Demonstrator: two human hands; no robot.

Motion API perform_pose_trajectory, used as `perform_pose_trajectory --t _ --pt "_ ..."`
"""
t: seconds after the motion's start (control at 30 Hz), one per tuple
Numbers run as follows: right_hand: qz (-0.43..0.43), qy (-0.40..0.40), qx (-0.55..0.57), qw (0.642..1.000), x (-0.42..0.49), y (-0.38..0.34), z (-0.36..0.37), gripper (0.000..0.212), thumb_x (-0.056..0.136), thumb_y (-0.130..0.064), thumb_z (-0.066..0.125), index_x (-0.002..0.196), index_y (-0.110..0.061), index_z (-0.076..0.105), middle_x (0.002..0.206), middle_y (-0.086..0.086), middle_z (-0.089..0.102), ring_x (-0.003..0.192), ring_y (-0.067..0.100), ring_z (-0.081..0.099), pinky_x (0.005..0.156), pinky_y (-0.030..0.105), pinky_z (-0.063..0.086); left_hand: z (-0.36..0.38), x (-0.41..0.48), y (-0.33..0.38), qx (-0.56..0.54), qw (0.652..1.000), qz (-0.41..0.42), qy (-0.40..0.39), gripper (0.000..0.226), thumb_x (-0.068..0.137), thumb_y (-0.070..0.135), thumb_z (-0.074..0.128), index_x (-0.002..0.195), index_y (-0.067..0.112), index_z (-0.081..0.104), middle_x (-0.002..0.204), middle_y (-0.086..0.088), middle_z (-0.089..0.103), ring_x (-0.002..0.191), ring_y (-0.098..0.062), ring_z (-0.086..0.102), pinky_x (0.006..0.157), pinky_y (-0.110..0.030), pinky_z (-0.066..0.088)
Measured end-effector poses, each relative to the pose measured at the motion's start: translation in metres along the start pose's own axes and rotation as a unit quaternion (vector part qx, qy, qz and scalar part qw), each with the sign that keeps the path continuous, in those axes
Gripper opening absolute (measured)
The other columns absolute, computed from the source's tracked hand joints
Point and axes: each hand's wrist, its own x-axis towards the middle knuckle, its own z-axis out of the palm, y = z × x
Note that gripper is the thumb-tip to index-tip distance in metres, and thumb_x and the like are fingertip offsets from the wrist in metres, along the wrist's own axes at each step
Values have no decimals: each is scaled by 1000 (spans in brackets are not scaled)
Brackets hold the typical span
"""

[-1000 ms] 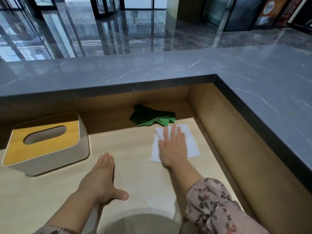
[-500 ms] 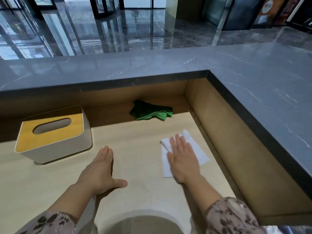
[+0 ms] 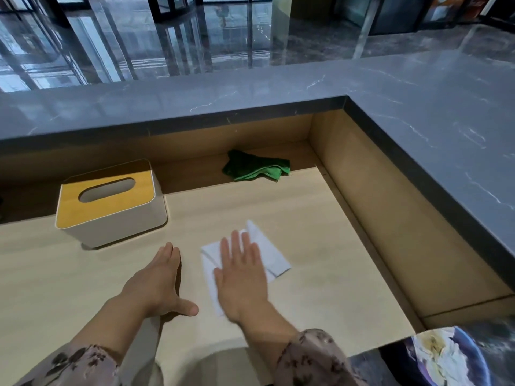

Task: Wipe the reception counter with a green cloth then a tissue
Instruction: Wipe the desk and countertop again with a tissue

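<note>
From the head camera I look down on the pale wooden counter [image 3: 320, 227], sunk below a grey marble ledge [image 3: 418, 107] that runs along the far side and turns down the right.

My right hand [image 3: 242, 280] lies flat, palm down, on the tissue [image 3: 274, 260]. Its fingers are straight and close together, only slightly fanned, pressing the sheet to the wood and pinching nothing. The hand's edges are a little blurred. The tissue is white, partly folded, with one corner pointing away from me and another sticking out to the right of the hand; it sits near the middle of the counter.

My left hand [image 3: 156, 282] rests just left of it, apart from the tissue. It stands on its little-finger edge, fingers pressed together and pointing forward, thumb stuck out to the right on the wood. It holds nothing.

The cloth [image 3: 256, 167] is green and crumpled, lying at the back of the counter in the shadow under the ledge, well apart from both hands.

A tissue box [image 3: 111, 201] with a yellow slotted top stands at the left, just beyond my left fingertips. Floral sleeves [image 3: 315, 358] cover both forearms.
</note>
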Motion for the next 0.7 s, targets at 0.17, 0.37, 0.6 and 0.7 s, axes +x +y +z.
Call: perform_pose_trajectory --t 0.17,0.37,0.6,0.7 --pt "-89 -26 17 996 -10 -13 1 71 86 -44 -11 152 -21 -5 159 8 -18 144 27 -24 114 40 -18 0 7 -1 27 999 3 -19 126 42 70 79 139 11 23 152 -5 16 140 -22 24 93 -34 45" --pt "56 21 18 998 -13 48 -14 58 90 -36 26 134 -11 55 142 12 49 132 27 46 112 38 32 0 11 -1 28 1000 -9 -2 141 42 70 81 148 8 11 156 -3 10 143 -21 19 104 -38 41" --pt "203 7 -42 978 -40 162 -40 81 82 -42 -17 152 -6 1 160 12 0 148 26 0 121 38 8 4 12 -4 9 1000 -3 -3 145 50 65 82 151 8 -4 161 -2 -13 149 -18 -7 117 -38 24" --pt "236 6 -40 971 -39 161 -40 79 85 -42 -15 151 -3 3 160 15 1 148 28 0 120 39 7 6 11 -6 7 1000 2 -2 145 51 65 82 152 9 -5 161 -1 -15 149 -18 -9 118 -39 23"
